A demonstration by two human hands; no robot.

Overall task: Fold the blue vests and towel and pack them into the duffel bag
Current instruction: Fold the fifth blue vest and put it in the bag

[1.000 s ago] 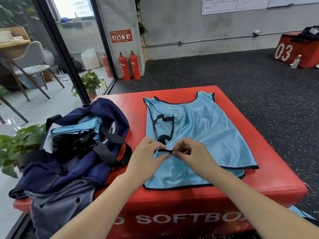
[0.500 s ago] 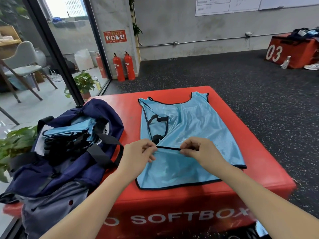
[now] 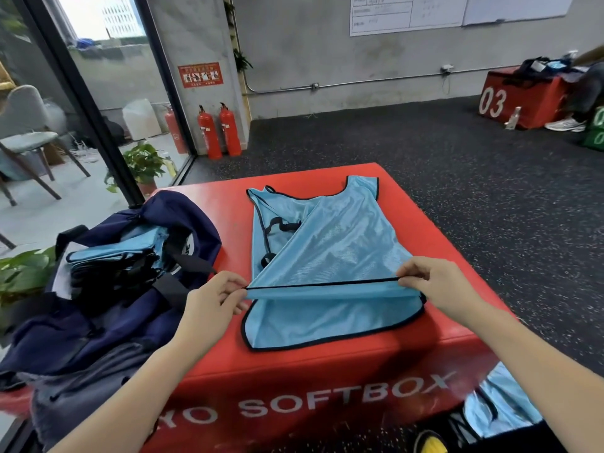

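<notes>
A light blue mesh vest (image 3: 330,250) with black trim lies on the red soft box (image 3: 434,230). My left hand (image 3: 212,302) pinches the left end of the top layer's black hem, and my right hand (image 3: 438,289) pinches its right end. The hem is stretched taut between them, lifted a little off the lower layer. To the left, the open navy duffel bag (image 3: 108,322) holds folded blue vests (image 3: 114,253) stacked inside. Another blue vest (image 3: 496,403) hangs low beside the box at bottom right.
The box's front edge is close to me. Rubber gym floor surrounds it on the right. A glass door frame, potted plants (image 3: 143,165) and two fire extinguishers (image 3: 219,132) stand behind left. A second red box (image 3: 519,96) sits far right.
My hands have spread apart along the vest's hem, from close together at the middle to its two ends, pulling the hem straight. The camera view has shifted slightly.
</notes>
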